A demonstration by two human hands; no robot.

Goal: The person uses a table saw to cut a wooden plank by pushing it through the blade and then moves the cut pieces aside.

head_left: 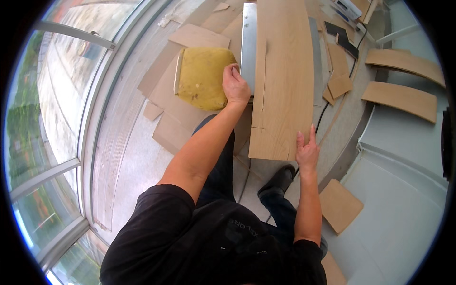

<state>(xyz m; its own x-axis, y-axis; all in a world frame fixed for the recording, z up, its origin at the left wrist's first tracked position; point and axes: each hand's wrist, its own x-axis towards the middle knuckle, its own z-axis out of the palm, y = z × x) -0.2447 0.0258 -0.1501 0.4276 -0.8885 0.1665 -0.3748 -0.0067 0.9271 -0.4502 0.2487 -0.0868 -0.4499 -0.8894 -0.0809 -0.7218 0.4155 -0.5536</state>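
A long light wood board (284, 85) lies lengthwise in front of me, with thin dark lines on its face near the left edge. My right hand (308, 151) is at its near right corner, thumb on top and fingers along the side edge. Left of the board, my left hand (236, 86) is closed above the edge of a worn yellow padded block (202, 76). Whatever its curled fingers may hold is hidden. A silver metal strip (248, 45) runs beneath the board's left side, beside that hand.
Flat cardboard pieces (164, 126) cover the floor around the yellow block. Wood offcuts (339, 84) and a black cable (324, 114) lie to the right. Two curved wood panels (401, 99) and a square wood piece (340, 206) rest farther right. Framed windows (90, 128) line the left.
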